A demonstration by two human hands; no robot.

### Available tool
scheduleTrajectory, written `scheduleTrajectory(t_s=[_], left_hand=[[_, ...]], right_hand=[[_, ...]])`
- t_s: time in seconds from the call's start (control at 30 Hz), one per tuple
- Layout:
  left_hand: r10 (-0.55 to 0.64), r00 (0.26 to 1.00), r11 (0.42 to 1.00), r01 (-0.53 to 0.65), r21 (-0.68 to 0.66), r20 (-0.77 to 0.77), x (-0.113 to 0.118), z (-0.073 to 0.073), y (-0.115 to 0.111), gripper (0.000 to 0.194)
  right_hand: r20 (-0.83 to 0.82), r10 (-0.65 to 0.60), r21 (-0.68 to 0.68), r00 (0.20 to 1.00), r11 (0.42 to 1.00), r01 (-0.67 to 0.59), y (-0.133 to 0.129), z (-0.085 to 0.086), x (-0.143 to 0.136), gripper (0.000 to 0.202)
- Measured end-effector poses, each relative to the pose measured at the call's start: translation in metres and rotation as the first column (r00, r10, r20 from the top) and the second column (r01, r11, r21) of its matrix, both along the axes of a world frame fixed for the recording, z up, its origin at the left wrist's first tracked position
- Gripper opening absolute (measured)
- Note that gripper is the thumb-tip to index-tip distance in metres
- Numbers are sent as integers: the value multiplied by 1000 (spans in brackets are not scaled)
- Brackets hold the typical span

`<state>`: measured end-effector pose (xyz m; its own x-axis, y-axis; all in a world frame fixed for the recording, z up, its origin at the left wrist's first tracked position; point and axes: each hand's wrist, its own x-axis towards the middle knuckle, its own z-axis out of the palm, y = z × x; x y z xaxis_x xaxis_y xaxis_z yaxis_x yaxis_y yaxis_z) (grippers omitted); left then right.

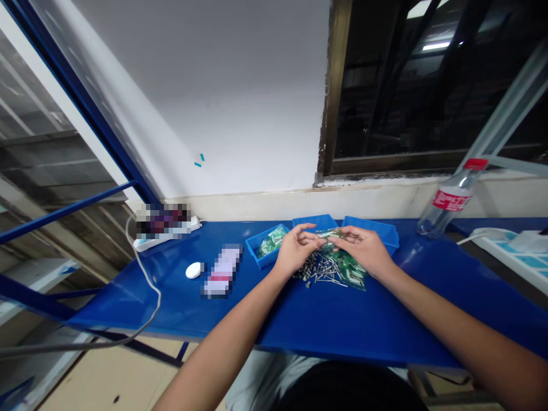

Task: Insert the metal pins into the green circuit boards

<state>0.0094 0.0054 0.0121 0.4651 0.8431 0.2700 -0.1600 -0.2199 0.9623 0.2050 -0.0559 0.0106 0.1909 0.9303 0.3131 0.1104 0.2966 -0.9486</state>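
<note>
My left hand [296, 246] and my right hand [363, 249] meet over the table, thumbs and fingers pinching a small clear plastic bag [329, 233] between them. What the bag holds is too small to make out. Just below lies a loose pile of metal screws [327, 269], some long and thin, others short and thick. Beside it, under my right hand, are several green-tinted plastic packets [353, 272]. More such packets [272, 242] fill a blue bin [266, 262] to the left of my left hand.
Two more blue bins [309, 220] [390, 233] stand behind my hands, their insides partly hidden. A red-capped bottle [447, 200] stands back right, near a white power strip [514, 251]. To the left are a white round object [194, 270], a blurred-out flat item [223, 270] and a cable [149, 317].
</note>
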Motion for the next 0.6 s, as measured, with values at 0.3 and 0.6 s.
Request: scheduleTrajectory(t_s=[0.3, 0.6], left_hand=[[-163, 982, 980, 173, 102, -99, 1, 6, -18, 52], [-35, 997, 998, 39, 56, -71, -2, -3, 0, 42]], right_hand=[[444, -218, 309, 869, 948, 79, -10, 5, -3, 22], [498, -60, 233, 865, 970, -67, -13, 6, -10, 30]])
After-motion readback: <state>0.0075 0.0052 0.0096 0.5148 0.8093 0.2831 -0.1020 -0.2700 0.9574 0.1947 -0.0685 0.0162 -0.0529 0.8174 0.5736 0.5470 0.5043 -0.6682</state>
